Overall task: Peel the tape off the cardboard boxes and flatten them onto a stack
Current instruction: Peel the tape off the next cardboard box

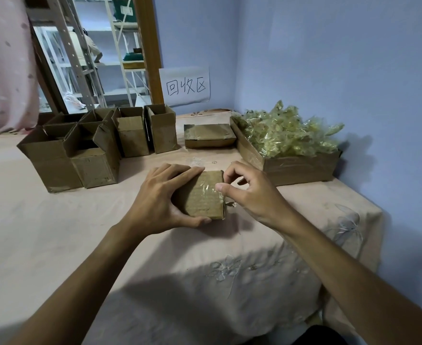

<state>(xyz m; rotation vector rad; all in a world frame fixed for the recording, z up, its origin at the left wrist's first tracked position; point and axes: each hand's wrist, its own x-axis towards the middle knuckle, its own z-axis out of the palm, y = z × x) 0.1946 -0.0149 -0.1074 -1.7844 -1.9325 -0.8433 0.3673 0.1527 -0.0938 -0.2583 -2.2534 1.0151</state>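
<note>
Beige flower-embroidered cloth (229,282) covers the table nearest the viewer. At its centre sits a small closed brown cardboard box (202,197). The left hand (163,195) grips its left side between fingers and thumb, and the right hand (251,192) pinches clear tape (218,194) at its right edge. Farther back lie a flat taped brown box (208,135), a cardboard tray (297,168) heaped with crumpled yellowish tape (292,133), and open upright brown boxes (92,155).
</note>
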